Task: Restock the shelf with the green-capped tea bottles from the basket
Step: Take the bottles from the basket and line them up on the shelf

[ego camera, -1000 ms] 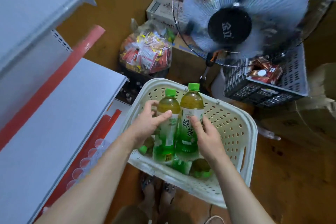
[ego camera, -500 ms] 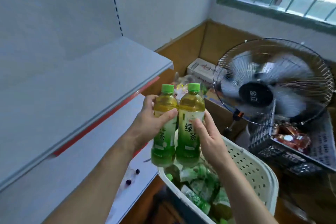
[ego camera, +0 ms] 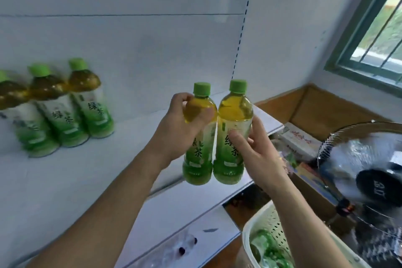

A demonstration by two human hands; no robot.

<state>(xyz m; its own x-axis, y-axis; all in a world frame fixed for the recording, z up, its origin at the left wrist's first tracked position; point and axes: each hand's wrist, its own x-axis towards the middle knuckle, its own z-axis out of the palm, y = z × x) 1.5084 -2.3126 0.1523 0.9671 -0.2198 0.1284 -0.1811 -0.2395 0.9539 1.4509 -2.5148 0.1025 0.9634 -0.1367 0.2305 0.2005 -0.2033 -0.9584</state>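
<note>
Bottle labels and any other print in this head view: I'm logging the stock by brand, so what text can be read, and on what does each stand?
"绿茶": label of the bottle in the right hand.
"茶", upper character half hidden by the thumb: label of the bottle in the left hand.
"绿茶": labels of the shelf bottles, blurred.
Mirrored characters on the fan hub: not readable.
Red print on the white box: too blurred.
Smaller label print: too small.

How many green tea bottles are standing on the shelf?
3, side by side at the shelf's left end: left bottle, middle bottle, right bottle. More may be hidden past the picture's left edge.
</note>
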